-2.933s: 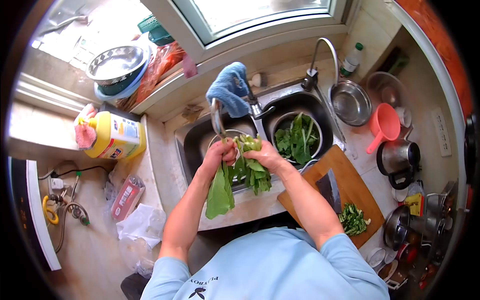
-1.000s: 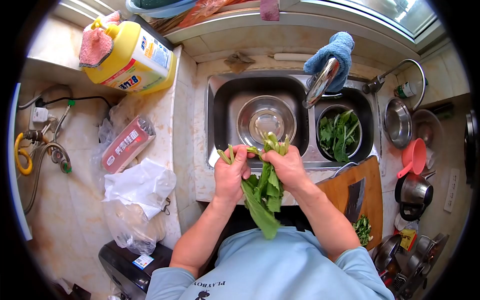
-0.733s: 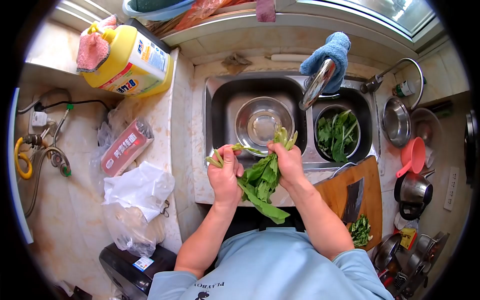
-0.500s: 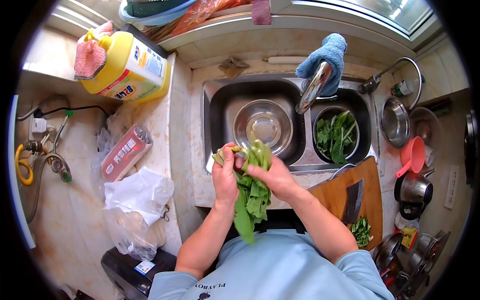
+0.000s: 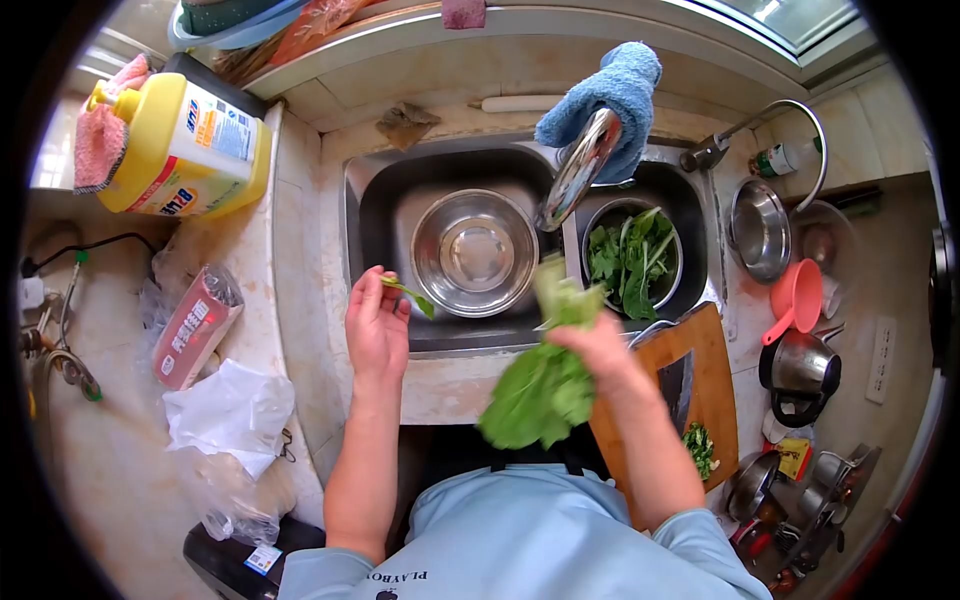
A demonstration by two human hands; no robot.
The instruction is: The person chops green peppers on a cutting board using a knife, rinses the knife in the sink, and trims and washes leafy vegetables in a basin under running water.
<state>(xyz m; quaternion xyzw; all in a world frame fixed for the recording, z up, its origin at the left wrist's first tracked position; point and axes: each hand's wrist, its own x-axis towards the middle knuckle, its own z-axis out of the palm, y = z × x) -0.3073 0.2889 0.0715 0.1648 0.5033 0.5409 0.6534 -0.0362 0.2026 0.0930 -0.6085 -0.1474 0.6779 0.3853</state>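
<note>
My right hand (image 5: 597, 350) is closed around a bunch of leafy greens (image 5: 540, 395), with pale stems pointing up toward the sink and leaves hanging down. The bunch is smeared by motion. Between the fingertips of my left hand (image 5: 378, 325) is a single small green leaf (image 5: 410, 296), held over the near left edge of the sink. Beyond it, a steel bowl (image 5: 474, 253) sits in the left basin. More greens (image 5: 632, 262) lie in a second bowl (image 5: 669, 283) in the right basin.
A chrome faucet (image 5: 580, 170) draped with a blue cloth (image 5: 610, 105) rises between the basins. At right, a wooden cutting board (image 5: 715, 380) bears a cleaver (image 5: 676, 388) and chopped greens (image 5: 699, 450). A yellow detergent jug (image 5: 190, 150) stands on the left ledge.
My hands have moved apart. The right one carried the bunch rightward, while the left came away with a single leaf. The whole view has shifted slightly.
</note>
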